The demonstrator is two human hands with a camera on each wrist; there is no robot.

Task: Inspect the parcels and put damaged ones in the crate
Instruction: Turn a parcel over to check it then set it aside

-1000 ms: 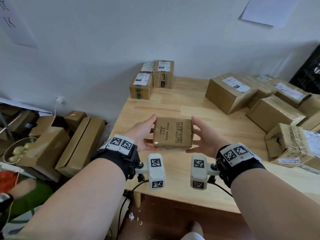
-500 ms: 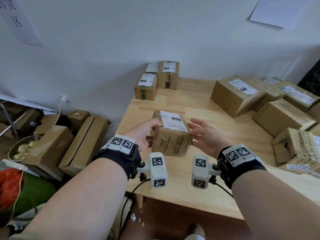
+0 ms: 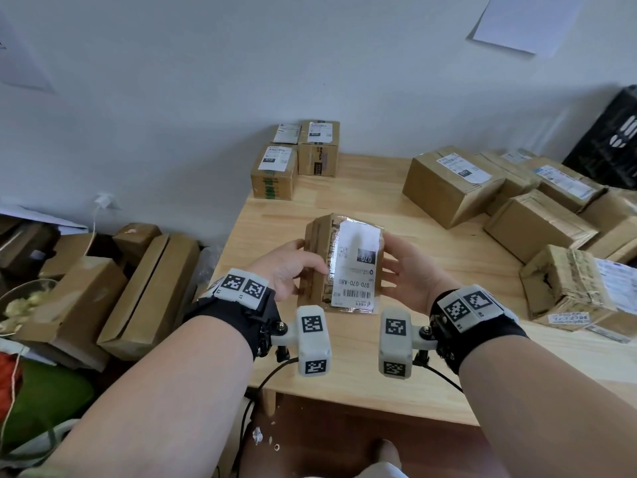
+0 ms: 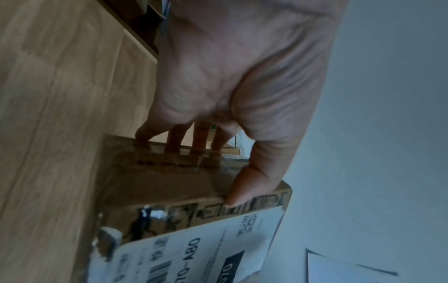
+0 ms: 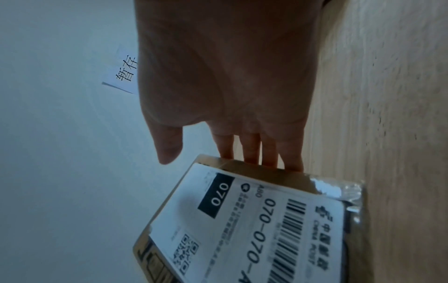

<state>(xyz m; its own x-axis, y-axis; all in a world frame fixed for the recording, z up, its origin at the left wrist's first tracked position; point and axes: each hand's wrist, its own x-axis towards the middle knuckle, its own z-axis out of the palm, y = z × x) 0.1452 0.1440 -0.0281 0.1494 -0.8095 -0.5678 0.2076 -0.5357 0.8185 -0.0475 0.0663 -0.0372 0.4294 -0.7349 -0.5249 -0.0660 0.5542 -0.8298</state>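
Parcel (image 3: 344, 263) held above the worktop (image 3: 448, 339), turned since a second ago, label now up | left hand (image 3: 293, 267) grips its side, right hand (image 3: 410, 270) cups the other, fingers straight | inspection continues; crate (image 3: 610, 139) far right.

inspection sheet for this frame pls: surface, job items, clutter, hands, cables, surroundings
Surface: wooden table, bare near its front edge.
Job's things: held parcel, label facing up, no damage visible on shown faces; torn parcel at right edge; black crate far right.
Clutter: stacked parcels at right, three small parcels by the wall.
Hands: left hand grips the held parcel; right hand supports its other side with straight fingers.
Cables: black cable hanging off the table's front; white cable on the wall.
Surroundings: cardboard boxes on the floor at left; paper sheet on the wall.
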